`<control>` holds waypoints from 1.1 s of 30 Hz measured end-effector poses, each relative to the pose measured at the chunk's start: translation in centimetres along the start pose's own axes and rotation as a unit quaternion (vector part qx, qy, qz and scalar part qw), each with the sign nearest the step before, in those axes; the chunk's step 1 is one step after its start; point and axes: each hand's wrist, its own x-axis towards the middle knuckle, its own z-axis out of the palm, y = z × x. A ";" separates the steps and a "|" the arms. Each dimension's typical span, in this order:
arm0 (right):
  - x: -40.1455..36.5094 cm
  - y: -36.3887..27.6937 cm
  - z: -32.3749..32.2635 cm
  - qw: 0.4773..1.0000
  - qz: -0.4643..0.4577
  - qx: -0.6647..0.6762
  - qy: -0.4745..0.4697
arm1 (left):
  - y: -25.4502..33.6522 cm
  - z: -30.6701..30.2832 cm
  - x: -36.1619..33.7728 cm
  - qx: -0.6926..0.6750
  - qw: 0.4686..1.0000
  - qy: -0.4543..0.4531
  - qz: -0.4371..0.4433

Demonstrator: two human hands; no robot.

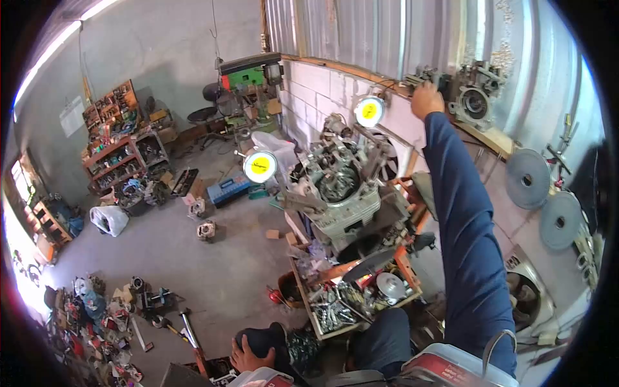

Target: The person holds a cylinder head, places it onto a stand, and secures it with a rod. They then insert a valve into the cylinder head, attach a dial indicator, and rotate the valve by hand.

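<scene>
So the person is sitting low next to the engine [338,187] and stretching the right hand [427,100] way up to the wooden ledge [500,137] that's running along the top of the block wall. The blue sleeve [467,238] is going pretty much straight from shoulder to ledge. A small metal part [425,73] is sitting on that ledge right above the knuckles, touching or all but touching the fingertips, and it seems to be lying lengthwise along the ledge rather than sticking out from the wall, though it's too small to be sure. I'm only seeing the back of that hand with the fingers curling up and over toward the part, so I can't tell whether it's pinching anything or just resting there. A chunkier round housing [476,102] is sitting just beside it, further along the ledge on the outer side of the hand. The left hand [248,353] isn't anywhere near this. It's lying flat with the fingers loosely spread on the knee [274,334], down by the tray [303,303] of loose bits, well apart from the ledge. So the right one is by far the nearer, and the part is lying up and ahead of it.
</scene>
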 end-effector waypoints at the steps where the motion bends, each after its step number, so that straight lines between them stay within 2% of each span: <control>1: 1.0 0.3 1.1 1.000 0.013 0.000 0.021 | -0.9 1.1 0.2 -0.002 1.000 -0.004 -0.006; 3: 1.4 0.3 1.3 0.998 0.011 -0.017 0.059 | 0.2 1.0 1.3 -0.003 1.000 -0.009 -0.013; 7: 2.0 -0.1 2.2 0.997 0.014 -0.068 0.044 | 2.5 0.7 2.6 0.004 0.999 -0.020 -0.025; 8: 1.9 -0.4 2.3 0.992 0.006 -0.106 0.064 | 2.8 0.7 2.8 0.006 0.999 -0.023 -0.027; 13: 4.8 0.2 5.9 0.982 0.033 -0.102 0.156 | 4.2 0.9 3.8 0.000 0.999 -0.032 -0.037; 19: 4.8 -0.6 5.4 0.983 0.063 -0.117 0.127 | 4.3 0.2 5.0 -0.002 0.999 -0.035 -0.036; 20: 4.8 -0.3 5.9 0.981 0.049 -0.119 0.147 | 4.2 0.2 5.0 -0.006 0.999 -0.035 -0.036; 23: 4.4 0.5 4.8 0.987 0.038 -0.095 0.126 | 4.1 0.1 4.9 -0.011 0.999 -0.033 -0.034; 24: 4.4 0.3 3.4 0.994 0.057 -0.062 0.076 | 4.2 0.1 4.6 -0.013 0.999 -0.034 -0.034; 27: 3.0 -0.6 -1.4 0.996 0.050 0.018 0.071 | 4.3 0.3 3.8 -0.013 0.999 -0.033 -0.031; 29: 3.3 -0.7 -3.5 0.988 0.098 0.087 0.084 | 4.2 0.5 3.3 -0.007 0.999 -0.028 -0.028; 30: 4.1 0.0 -3.8 0.977 0.114 0.142 0.110 | 4.2 0.6 3.0 -0.003 0.999 -0.022 -0.029; 33: 5.2 2.5 -9.0 0.927 0.138 0.345 0.039 | 4.6 0.2 1.8 0.001 1.000 0.021 -0.013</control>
